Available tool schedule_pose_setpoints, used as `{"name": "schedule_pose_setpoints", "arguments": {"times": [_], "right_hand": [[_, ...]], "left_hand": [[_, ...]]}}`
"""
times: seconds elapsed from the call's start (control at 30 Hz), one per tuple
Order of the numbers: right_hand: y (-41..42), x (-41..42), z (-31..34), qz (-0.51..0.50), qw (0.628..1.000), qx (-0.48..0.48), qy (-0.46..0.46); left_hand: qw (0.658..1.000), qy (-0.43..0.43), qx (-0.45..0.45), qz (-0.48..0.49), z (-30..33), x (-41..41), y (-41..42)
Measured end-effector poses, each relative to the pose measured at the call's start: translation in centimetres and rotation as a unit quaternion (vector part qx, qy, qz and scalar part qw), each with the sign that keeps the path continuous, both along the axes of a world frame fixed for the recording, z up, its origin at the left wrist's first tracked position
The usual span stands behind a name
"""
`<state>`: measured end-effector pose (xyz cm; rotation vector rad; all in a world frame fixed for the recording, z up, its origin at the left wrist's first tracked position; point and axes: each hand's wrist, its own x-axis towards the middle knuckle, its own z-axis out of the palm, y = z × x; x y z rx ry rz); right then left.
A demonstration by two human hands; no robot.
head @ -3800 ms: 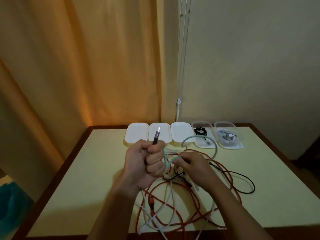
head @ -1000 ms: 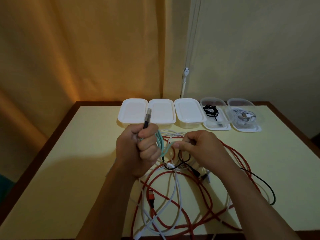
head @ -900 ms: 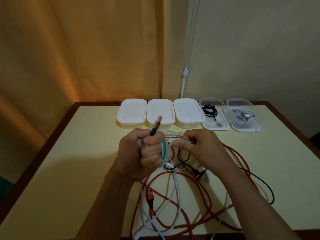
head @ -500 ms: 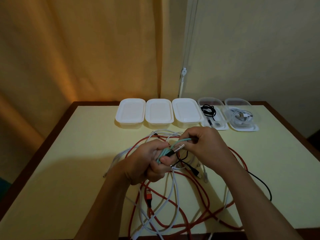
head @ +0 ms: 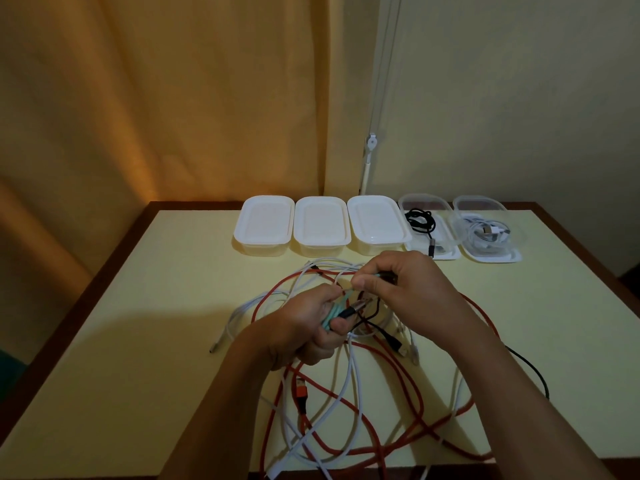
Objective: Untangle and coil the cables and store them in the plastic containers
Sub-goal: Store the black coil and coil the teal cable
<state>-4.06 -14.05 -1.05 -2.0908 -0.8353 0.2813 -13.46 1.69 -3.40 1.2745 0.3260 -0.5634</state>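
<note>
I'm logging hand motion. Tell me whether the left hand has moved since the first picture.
Yes. The left hand, gripping the teal cable, has dropped toward the near table edge, farther from the white containers.

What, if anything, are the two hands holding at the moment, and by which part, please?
The left hand grips the coiled teal cable around its loops; the right hand pinches its free end.

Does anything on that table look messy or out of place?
Yes: red, white and black cables lie tangled over the table. Both hands, left and right, hold a teal cable. The far containers sit in a tidy row.
</note>
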Motion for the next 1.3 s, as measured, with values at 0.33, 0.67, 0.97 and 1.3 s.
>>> {"name": "schedule_pose_setpoints", "arguments": {"times": [0.33, 0.67, 0.97, 1.3], "right_hand": [[1.7, -2.9, -0.1, 0.023, 0.999, 0.032, -0.007], [1.5, -2.0, -1.4, -0.032, 0.983, 0.118, 0.140], [1.4, -2.3, -0.3, 0.079, 0.961, 0.120, 0.237], [1.1, -1.6, -0.8, 0.046, 0.960, 0.141, 0.237]], "left_hand": [[0.984, -0.036, 0.060, 0.164, -0.9, 0.9, 0.9], [0.965, -0.230, -0.057, 0.115, -0.6, 0.1, 0.3], [0.961, -0.261, -0.083, -0.031, 0.6, -0.9, -0.2], [0.965, -0.259, -0.027, 0.017, 0.6, -1.1, 0.2]]}}
